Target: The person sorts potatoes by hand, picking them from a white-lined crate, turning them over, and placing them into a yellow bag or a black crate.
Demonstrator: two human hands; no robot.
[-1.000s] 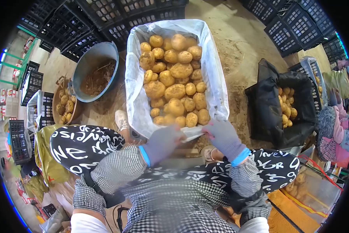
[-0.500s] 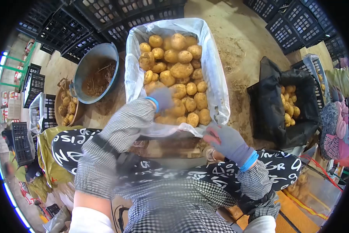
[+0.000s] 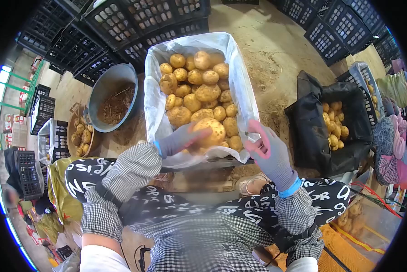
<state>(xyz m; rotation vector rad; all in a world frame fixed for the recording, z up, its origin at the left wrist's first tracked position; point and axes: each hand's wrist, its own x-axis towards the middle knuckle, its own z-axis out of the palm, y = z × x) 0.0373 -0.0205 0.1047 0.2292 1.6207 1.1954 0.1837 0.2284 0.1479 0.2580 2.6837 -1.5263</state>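
Grey-gloved, your left hand point(image 3: 180, 138) is closed around a big potato point(image 3: 211, 130), not yet laid down, just above the near end of the white-lined crate point(image 3: 154, 104), which looks almost full. Your right hand point(image 3: 270, 152) is open beside it, holding nothing.

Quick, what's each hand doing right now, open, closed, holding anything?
Left hand: closed around a large potato.
Right hand: open, holding nothing, beside the crate's white liner.
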